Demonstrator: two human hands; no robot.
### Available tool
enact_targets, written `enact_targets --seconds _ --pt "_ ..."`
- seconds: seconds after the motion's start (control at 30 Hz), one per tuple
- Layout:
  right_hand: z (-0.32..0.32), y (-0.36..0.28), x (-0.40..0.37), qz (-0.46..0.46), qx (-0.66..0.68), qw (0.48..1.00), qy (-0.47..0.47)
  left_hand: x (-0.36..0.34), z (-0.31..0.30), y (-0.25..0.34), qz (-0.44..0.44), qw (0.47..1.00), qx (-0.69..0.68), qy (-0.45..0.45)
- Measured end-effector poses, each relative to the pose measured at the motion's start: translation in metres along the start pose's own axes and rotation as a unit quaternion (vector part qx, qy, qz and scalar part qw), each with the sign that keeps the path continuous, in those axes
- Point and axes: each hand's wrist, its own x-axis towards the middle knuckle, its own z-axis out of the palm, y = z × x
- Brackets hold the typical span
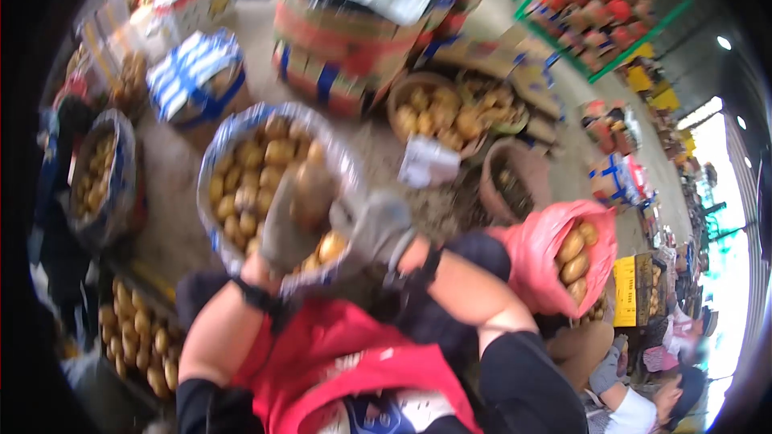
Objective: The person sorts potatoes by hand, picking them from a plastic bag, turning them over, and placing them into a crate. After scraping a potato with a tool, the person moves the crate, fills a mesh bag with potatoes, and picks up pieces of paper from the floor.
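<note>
My left hand (283,233), in a grey work glove, is closed around a large brownish potato (312,193), which is blurred by motion. Close beside it on the right, my right hand (376,225) wears the same kind of glove. Its fingers are curled together, and whatever may be in them is hidden. Both hands are over the near right part of a basket (207,213) lined with a white-and-blue plastic bag. Yellow potatoes (253,165) fill this basket nearly to its rim.
At my right stands a pink bag (531,253) of potatoes. Ahead are a bowl-like basket of potatoes (430,112), an empty-looking tub (537,173) and a taped carton stack (338,56). Another lined basket (129,169) and a potato crate (141,337) are left. People sit at lower right.
</note>
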Motion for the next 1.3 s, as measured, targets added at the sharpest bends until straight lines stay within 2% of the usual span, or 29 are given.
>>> enact_targets --seconds 0.03,0.07,0.1,0.13,0.17,0.2,0.23,0.27,0.3,0.33,0.37,0.4,0.43,0.47,0.5,0.53,0.57,0.67,0.73,0.77,0.83,0.9,1.0,1.17,1.2,1.23,1.27,1.3 --pt "0.005 0.0 -0.002 0.031 -0.001 1.0 0.007 -0.004 0.003 0.005 -0.046 0.994 0.011 -0.095" --pt "0.016 0.003 -0.005 0.019 0.007 1.0 0.015 -0.004 -0.016 -0.005 -0.012 0.999 -0.039 -0.024" --pt "0.018 -0.004 -0.011 0.031 0.0 1.0 0.005 -0.002 -0.022 -0.004 -0.034 0.998 -0.042 0.028" --pt "0.018 -0.006 -0.007 0.03 -0.018 0.999 0.007 -0.003 0.001 0.002 -0.135 0.972 -0.167 -0.092" --pt "0.025 -0.007 -0.008 0.038 -0.003 0.999 -0.001 0.001 -0.01 0.003 -0.11 0.982 -0.145 -0.055" --pt "0.03 -0.007 -0.012 0.006 -0.016 1.0 -0.014 0.002 -0.019 0.0 -0.089 0.988 -0.122 -0.022" --pt "0.031 -0.007 -0.014 -0.028 -0.033 0.999 -0.024 0.0 -0.017 -0.003 -0.066 0.988 -0.13 -0.057" --pt "0.031 -0.009 -0.017 -0.021 -0.028 0.999 -0.029 -0.001 -0.01 -0.004 -0.044 0.985 -0.138 -0.094" --pt "0.029 -0.01 -0.018 -0.029 -0.038 0.998 -0.033 0.001 -0.006 -0.003 -0.023 0.997 -0.047 0.051" --pt "0.028 -0.01 -0.016 -0.039 -0.048 0.997 -0.036 0.004 -0.021 -0.002 -0.026 0.997 -0.047 0.054" --pt "0.026 -0.006 -0.012 -0.026 -0.018 0.999 -0.011 0.005 -0.04 -0.001 0.042 0.97 0.238 0.031" --pt "0.024 -0.002 -0.008 -0.023 -0.016 1.0 -0.012 0.006 -0.059 -0.001 0.105 0.858 0.503 0.003" --pt "0.021 0.003 -0.004 -0.007 -0.005 1.0 0.016 0.007 -0.058 -0.003 0.103 0.858 0.503 0.004" --pt "0.019 0.007 0.0 0.01 0.006 0.999 0.043 0.009 -0.05 -0.007 0.094 0.918 0.385 0.002" --pt "0.019 0.01 0.002 0.027 -0.013 0.999 0.03 0.01 -0.042 -0.012 0.084 0.962 0.26 0.001" --pt "0.02 0.01 0.001 0.031 -0.011 0.999 0.03 0.01 -0.029 -0.014 0.072 0.989 0.132 0.001" --pt "0.021 0.007 -0.001 0.017 -0.029 0.999 0.034 0.005 0.006 -0.003 -0.01 0.997 -0.002 0.079" --pt "0.028 -0.002 -0.009 0.001 -0.043 0.999 0.021 0.009 0.001 0.001 -0.06 0.99 -0.057 0.111" --pt "0.034 -0.006 -0.015 -0.03 -0.02 0.999 -0.011 0.008 -0.002 0.001 -0.069 0.991 -0.046 0.104" --pt "0.031 -0.003 -0.013 -0.015 -0.012 0.999 -0.038 0.007 -0.005 0.003 -0.073 0.989 -0.029 0.127" --pt "0.019 0.006 -0.005 0.024 0.036 0.999 -0.008 0.007 -0.008 0.002 -0.079 0.986 -0.011 0.149" --pt "0.003 0.016 0.005 0.094 0.085 0.992 0.02 0.005 -0.009 -0.003 -0.021 0.996 -0.021 0.089" --pt "0.008 0.039 0.006 0.086 0.107 0.99 0.017 0.001 -0.007 -0.002 -0.055 0.997 -0.024 0.041" --pt "0.008 0.02 -0.007 0.08 0.08 0.993 -0.043 -0.001 -0.016 -0.008 -0.091 0.994 -0.062 -0.008" --pt "0.008 0.015 -0.01 0.066 0.066 0.993 -0.07 0.001 -0.029 -0.011 -0.033 0.991 0.116 0.05" --pt "0.011 0.012 -0.012 0.05 0.057 0.995 -0.065 0.002 -0.03 -0.013 0.026 0.951 0.29 0.104" --pt "0.01 0.013 -0.012 0.05 0.058 0.995 -0.065 0.001 -0.03 -0.011 0.026 0.951 0.291 0.105" --pt "0.008 0.014 -0.012 0.046 0.069 0.995 -0.051 -0.001 -0.03 -0.007 -0.006 0.97 0.231 0.08"
